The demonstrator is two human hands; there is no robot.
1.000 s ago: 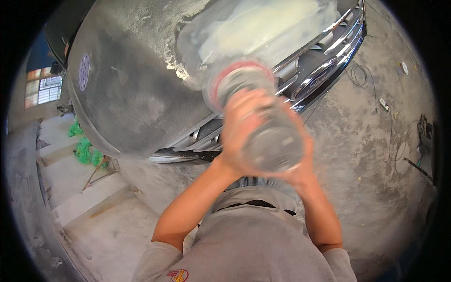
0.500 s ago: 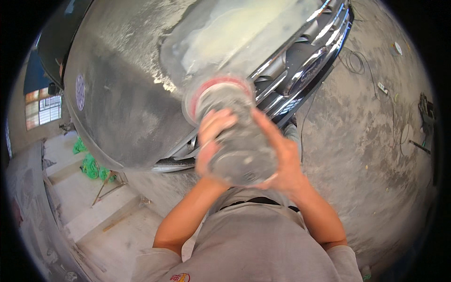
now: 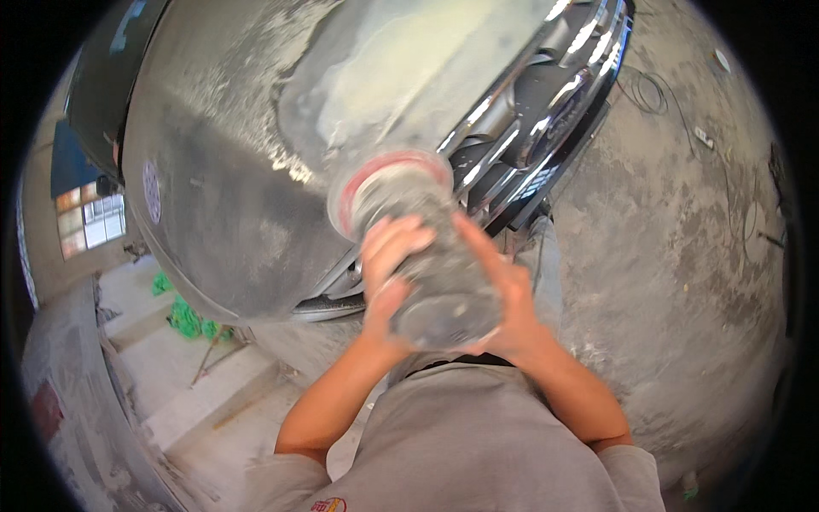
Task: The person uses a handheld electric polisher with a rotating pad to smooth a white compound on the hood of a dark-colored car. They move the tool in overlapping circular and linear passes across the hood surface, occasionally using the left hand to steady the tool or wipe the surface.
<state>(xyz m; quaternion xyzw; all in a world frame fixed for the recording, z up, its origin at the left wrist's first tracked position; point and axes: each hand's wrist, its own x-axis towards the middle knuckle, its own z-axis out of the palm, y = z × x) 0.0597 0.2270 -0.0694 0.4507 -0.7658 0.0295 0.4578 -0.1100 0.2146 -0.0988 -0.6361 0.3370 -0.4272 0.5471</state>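
Note:
A dusty grey power sander [image 3: 439,269] with a round red-rimmed pad [image 3: 350,200] is between my two hands. My left hand [image 3: 388,269] wraps its left side, fingers over the top. From the right, my right hand [image 3: 510,299] is closed round its body near the rear end. The pad, blurred by motion, lies against the front edge of a car hood [image 3: 230,205], beside the chrome grille [image 3: 533,119]. Pale yellowish filler [image 3: 384,77] covers a wide patch of the hood ahead of the pad. The pad's underside is hidden.
On the concrete floor [image 3: 648,247] at right are a coiled cable [image 3: 648,92] and a white power strip [image 3: 704,137]. Green bundles [image 3: 189,317] lie by pale steps at left. A headlight [image 3: 333,299] sits below the hood edge.
My view has shifted slightly, moving the steps and window rightward in the picture. The sander's pad has moved a little left and down relative to the grille. Both hands keep their hold.

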